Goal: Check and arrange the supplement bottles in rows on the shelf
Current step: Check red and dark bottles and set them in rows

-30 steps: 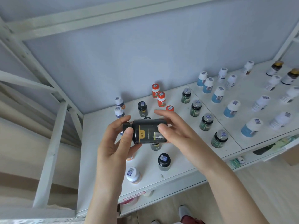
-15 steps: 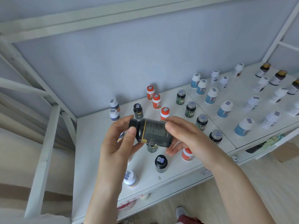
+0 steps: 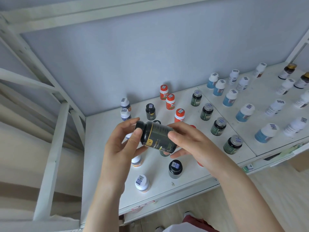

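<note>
A black supplement bottle [image 3: 156, 136] with a gold band lies on its side in the air above the white shelf [image 3: 100, 148]. My left hand [image 3: 121, 143] grips its cap end and my right hand [image 3: 189, 139] holds its base end. Below stand rows of bottles: orange ones [image 3: 170, 101], dark green ones [image 3: 206, 111], blue ones [image 3: 230, 97] and white ones [image 3: 275, 107]. A black bottle [image 3: 150, 111] stands at the back, another black-capped one [image 3: 175, 168] near the front. My hands hide some bottles.
White metal frame bars [image 3: 51, 161] rise on the left. A grey wall [image 3: 133, 56] backs the shelf. Two amber bottles with gold caps [image 3: 287, 71] stand far right. A white-capped bottle [image 3: 142, 182] stands near the front edge. A lower shelf [image 3: 167, 210] shows beneath.
The held bottle has tilted and turned in my hands, its base end dropping lower to the right. The view has shifted slightly left.
</note>
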